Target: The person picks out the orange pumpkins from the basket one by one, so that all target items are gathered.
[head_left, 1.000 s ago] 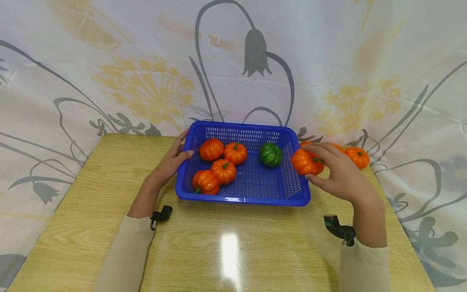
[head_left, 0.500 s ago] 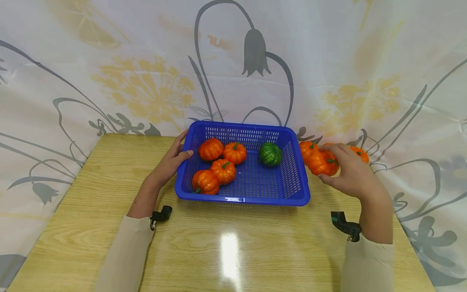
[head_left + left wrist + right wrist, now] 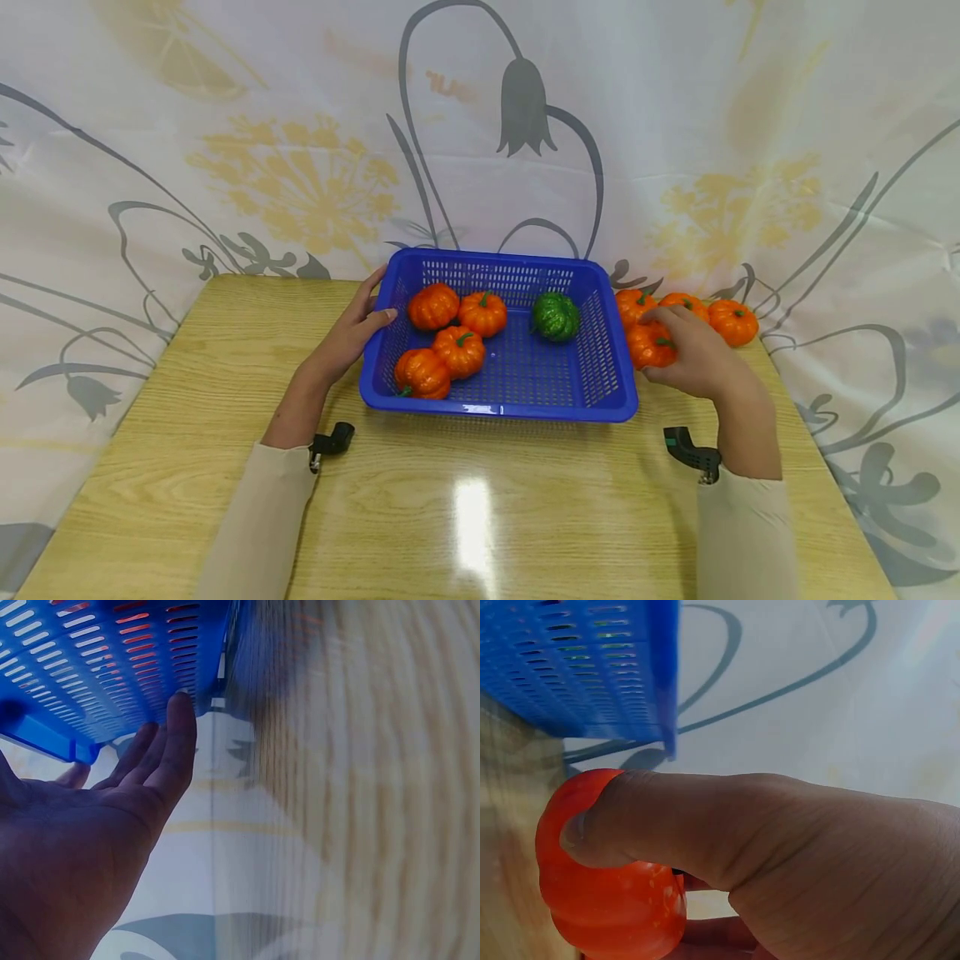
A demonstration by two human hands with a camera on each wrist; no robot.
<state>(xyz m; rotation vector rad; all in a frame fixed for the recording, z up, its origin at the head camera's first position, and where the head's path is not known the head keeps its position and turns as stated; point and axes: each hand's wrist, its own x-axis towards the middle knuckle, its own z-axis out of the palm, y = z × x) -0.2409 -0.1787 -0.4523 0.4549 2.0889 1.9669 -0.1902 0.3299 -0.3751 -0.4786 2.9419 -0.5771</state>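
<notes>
A blue plastic basket (image 3: 495,410) stands on the table. Inside it, several orange toy pumpkins (image 3: 460,352) lie at the left and one green pumpkin (image 3: 556,317) at the right. My left hand (image 3: 347,333) grips the basket's left side, thumb over the rim; its fingers (image 3: 180,735) lie against the slotted outer wall. Just right of the basket, my right hand (image 3: 697,354) holds an orange pumpkin (image 3: 611,900) low, close over the table. Its thumb (image 3: 622,829) lies across the pumpkin, and the other fingers are partly hidden behind it.
More orange pumpkins stand along the table's back right edge: one by the basket (image 3: 632,305), one in the middle (image 3: 684,305) and one at the far right (image 3: 733,322). A patterned curtain (image 3: 480,125) hangs behind the wooden table (image 3: 562,500).
My right hand has carried the pumpkin from the basket's right rim out to the right, then down toward the table and slightly back left. My left hand and the basket have stayed put.
</notes>
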